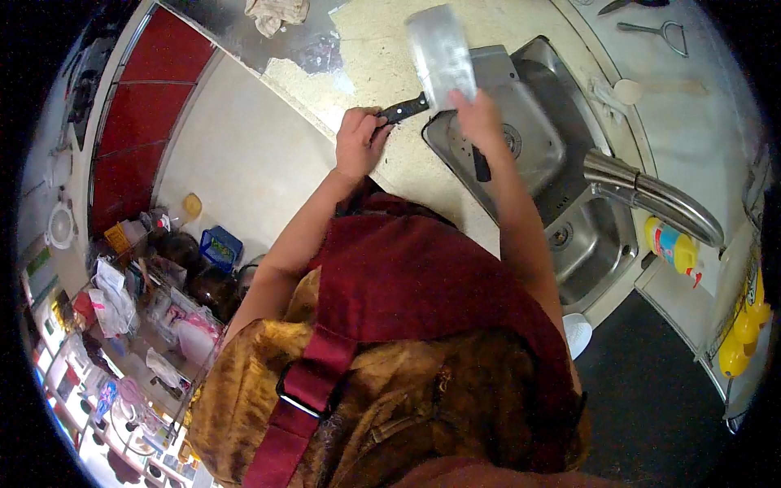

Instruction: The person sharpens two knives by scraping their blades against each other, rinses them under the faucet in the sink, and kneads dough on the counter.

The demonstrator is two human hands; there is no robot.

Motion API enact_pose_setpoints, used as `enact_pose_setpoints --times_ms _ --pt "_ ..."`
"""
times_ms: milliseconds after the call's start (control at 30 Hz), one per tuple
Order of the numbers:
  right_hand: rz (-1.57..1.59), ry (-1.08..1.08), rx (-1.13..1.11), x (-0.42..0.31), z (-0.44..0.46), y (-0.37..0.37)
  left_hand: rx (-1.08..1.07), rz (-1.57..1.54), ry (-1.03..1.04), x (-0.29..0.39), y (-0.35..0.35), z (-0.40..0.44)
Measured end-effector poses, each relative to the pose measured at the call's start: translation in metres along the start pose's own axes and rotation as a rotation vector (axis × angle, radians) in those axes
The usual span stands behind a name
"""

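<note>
My right hand [482,124] is closed around a cleaver. The cleaver's broad silver blade [441,55] points away from me, slightly blurred, and its black handle [482,165] sticks out below my fingers over the sink's edge. My left hand [358,142] is closed on a knife, gripping its black riveted handle [406,108] above the pale countertop [366,53]. This handle reaches the lower corner of the cleaver blade. The rest of the knife is hidden, and I cannot tell whether the two tools touch.
A steel double sink [533,150] with a faucet [651,191] lies at the right. A yellow bottle [671,244] stands beside it. A peeler [659,34] rests at the far right, a crumpled cloth [277,15] at the far left. Cluttered shelves [163,309] are at lower left.
</note>
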State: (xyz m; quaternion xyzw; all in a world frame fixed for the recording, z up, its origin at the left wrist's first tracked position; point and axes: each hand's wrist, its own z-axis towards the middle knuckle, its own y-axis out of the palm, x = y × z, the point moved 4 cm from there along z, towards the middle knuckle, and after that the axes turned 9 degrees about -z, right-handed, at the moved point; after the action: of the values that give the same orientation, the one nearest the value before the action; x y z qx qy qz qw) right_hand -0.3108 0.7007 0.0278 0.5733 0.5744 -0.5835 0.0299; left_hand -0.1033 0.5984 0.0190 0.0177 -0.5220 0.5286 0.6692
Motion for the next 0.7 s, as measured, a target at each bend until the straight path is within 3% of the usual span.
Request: enact_pose_setpoints --times_ms 67,200,333,433,567,700 --pt "0.068 0.051 0.092 0.008 0.004 -0.003 -0.002 0.023 -0.003 -0.001 0.002 -0.001" --pt "-0.143 0.023 -0.024 0.009 -0.003 0.015 0.007 0.006 -0.059 0.0 0.0 -0.001" --pt "0.007 0.018 0.152 0.015 0.007 0.001 0.014 0.013 -0.004 0.0 0.001 0.0" --pt "-0.211 -0.021 -0.042 0.01 -0.001 0.021 0.011 0.036 -0.006 0.001 0.002 0.0" --pt "-0.024 0.016 -0.057 0.009 0.0 0.012 0.019 0.039 0.021 0.001 0.001 0.001" --pt "-0.042 0.024 0.043 0.004 -0.002 0.005 0.02 0.033 0.011 0.004 0.001 0.002"
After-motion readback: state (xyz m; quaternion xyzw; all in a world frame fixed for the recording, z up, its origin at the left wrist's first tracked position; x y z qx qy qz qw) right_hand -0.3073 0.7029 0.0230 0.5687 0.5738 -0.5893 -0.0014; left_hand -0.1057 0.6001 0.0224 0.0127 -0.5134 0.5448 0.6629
